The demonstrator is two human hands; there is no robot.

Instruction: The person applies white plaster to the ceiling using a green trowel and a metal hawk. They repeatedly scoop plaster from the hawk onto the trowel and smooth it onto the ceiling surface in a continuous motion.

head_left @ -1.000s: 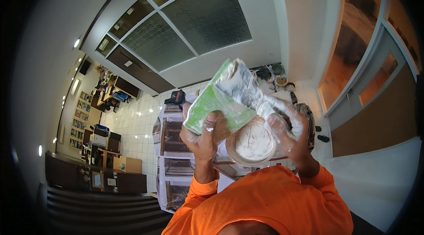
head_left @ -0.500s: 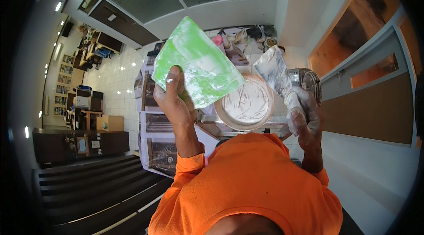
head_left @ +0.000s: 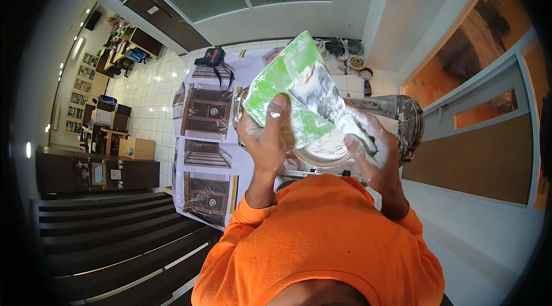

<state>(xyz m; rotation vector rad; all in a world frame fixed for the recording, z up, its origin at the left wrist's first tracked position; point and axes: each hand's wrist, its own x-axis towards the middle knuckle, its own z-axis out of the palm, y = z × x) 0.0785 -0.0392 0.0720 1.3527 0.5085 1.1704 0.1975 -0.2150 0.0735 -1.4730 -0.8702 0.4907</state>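
My left hand (head_left: 267, 136) grips a square green plastic board (head_left: 277, 80) smeared with white paste, its thumb lying over the near corner. Over the board's right part lies the broad metal blade of a putty knife (head_left: 319, 94), which looks to be touching its face. My right hand (head_left: 376, 148), whitened with paste, is closed around the putty knife's coated handle. Below both hands is a round tub (head_left: 322, 162) of white paste, partly hidden by the board and the knife.
A paste-streaked bucket (head_left: 410, 125) stands right of the tub. Printed sheeting (head_left: 244, 174) covers the floor at left, with a dark bag (head_left: 214, 58) on it. Several containers (head_left: 355, 56) sit by the far wall. Dark slats (head_left: 115, 231) are at lower left, and a door (head_left: 468, 159) at right.
My right hand has brought the putty knife leftward from beside the board onto its face. The board has shifted right, now covering more of the tub. The whole view has shifted slightly.
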